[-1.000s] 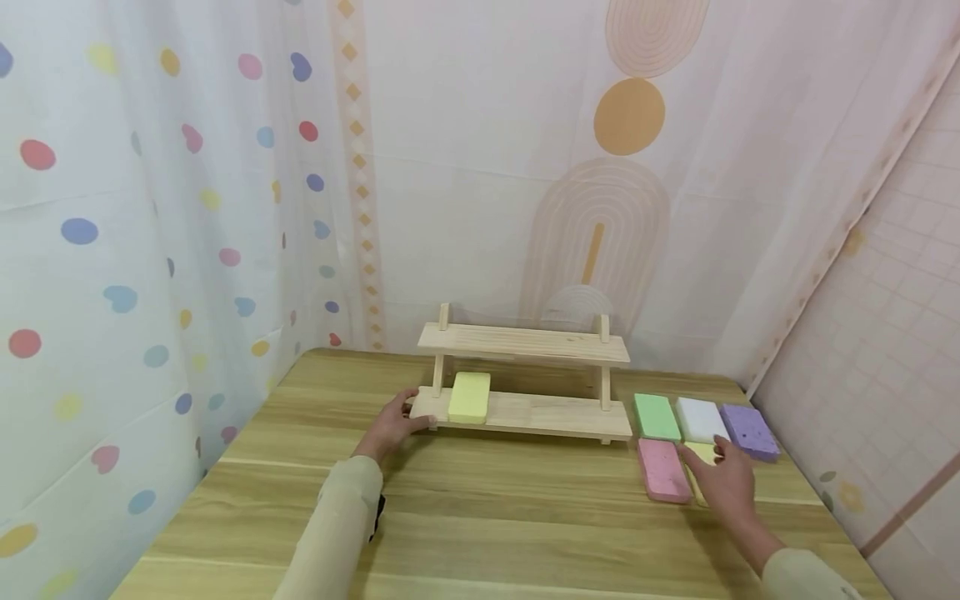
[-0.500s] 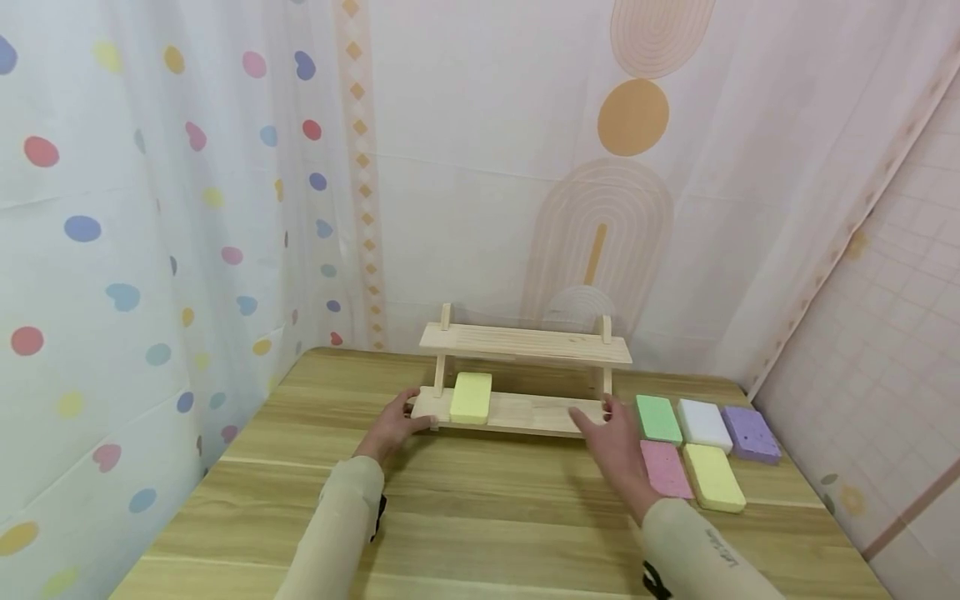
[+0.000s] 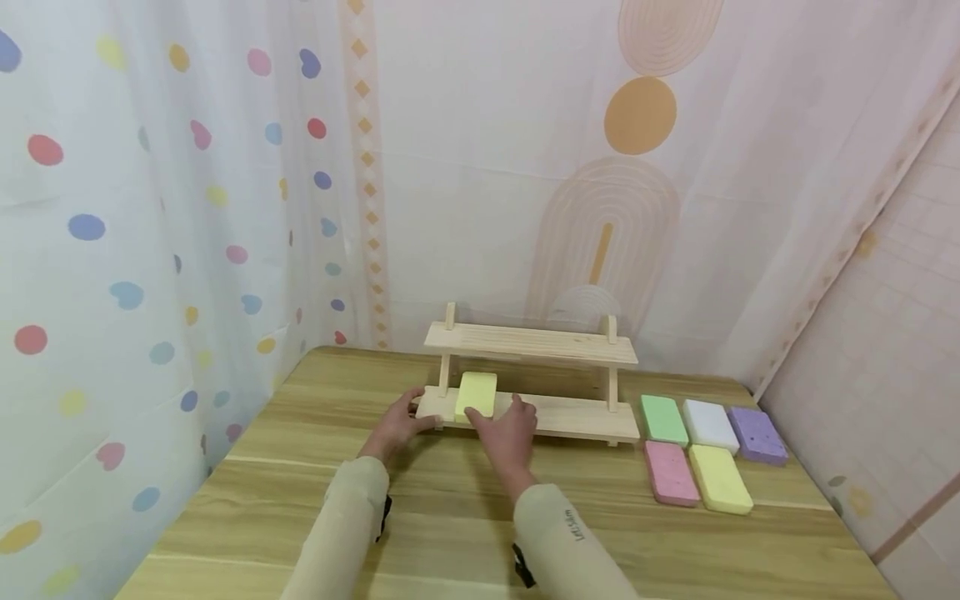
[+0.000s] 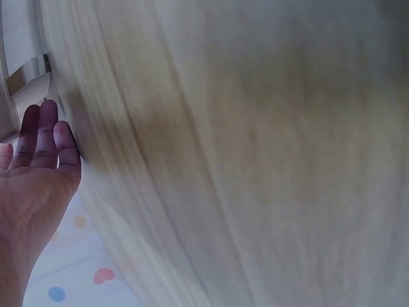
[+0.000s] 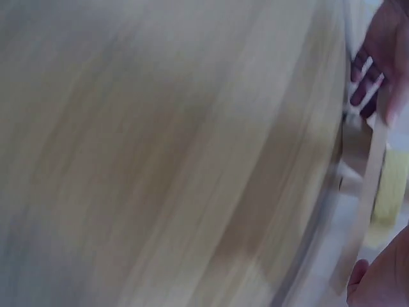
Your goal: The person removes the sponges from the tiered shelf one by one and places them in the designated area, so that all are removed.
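Note:
A two-tier wooden shelf (image 3: 562, 412) stands near the back of the table. My left hand (image 3: 393, 429) grips the left end of its lower board, thumb in front. On that board, near the left end, lies a yellow sponge-like block (image 3: 477, 392). My right hand (image 3: 512, 435) is at this block, thumb over its front edge and fingers spread to its right, a little apart from it. In the right wrist view, only part of the right hand (image 5: 380, 281) shows below the yellow block (image 5: 391, 188); its other fingers are out of view.
Right of the shelf lie a green block (image 3: 663, 418), a white block (image 3: 710, 426), a purple block (image 3: 757, 435), a pink block (image 3: 671, 474) and another yellow block (image 3: 721, 478) on the wooden table (image 3: 450, 517). Patterned curtains (image 3: 480, 167) hang behind and at the left.
My right hand has moved left, from the blocks on the right, past the shelf's right end, to the yellow block on the lower board. My left hand has stayed at the shelf's left end.

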`<state>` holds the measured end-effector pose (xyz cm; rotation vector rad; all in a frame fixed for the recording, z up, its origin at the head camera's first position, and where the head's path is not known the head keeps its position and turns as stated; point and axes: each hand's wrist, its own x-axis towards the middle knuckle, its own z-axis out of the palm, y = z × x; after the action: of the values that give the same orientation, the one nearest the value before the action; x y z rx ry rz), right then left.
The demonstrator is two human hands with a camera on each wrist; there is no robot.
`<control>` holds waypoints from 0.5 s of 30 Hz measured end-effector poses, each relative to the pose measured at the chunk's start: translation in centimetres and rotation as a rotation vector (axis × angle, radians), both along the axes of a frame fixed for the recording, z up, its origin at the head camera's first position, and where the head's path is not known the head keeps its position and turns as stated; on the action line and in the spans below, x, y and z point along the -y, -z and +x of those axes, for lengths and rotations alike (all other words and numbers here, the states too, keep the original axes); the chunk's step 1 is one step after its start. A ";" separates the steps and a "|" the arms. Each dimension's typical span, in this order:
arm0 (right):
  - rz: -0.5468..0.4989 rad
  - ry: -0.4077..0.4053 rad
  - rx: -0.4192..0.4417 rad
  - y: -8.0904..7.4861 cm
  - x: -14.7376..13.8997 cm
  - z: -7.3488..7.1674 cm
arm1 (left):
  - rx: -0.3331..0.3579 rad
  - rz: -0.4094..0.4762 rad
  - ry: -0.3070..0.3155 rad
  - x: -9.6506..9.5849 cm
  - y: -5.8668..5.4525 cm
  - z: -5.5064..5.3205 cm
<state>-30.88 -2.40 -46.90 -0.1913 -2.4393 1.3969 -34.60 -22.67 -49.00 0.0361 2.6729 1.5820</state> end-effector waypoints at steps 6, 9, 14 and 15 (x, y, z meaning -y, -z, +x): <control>0.081 0.021 0.000 0.5 2.5 0.1 | -0.001 -0.004 -0.007 -0.3 -0.1 0.3; 0.121 0.036 -0.006 0.5 2.8 0.0 | -0.003 0.002 -0.008 -0.3 -0.1 0.3; 0.156 0.046 0.012 0.5 3.0 -0.4 | 0.002 0.022 -0.012 -0.2 0.0 0.1; 0.153 0.046 0.013 0.5 3.0 -0.5 | 0.008 0.030 -0.017 -0.1 -0.1 0.1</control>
<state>-31.35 -5.38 -47.38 -0.2195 -2.5226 1.1880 -34.46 -22.54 -48.92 0.0078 2.6504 1.6229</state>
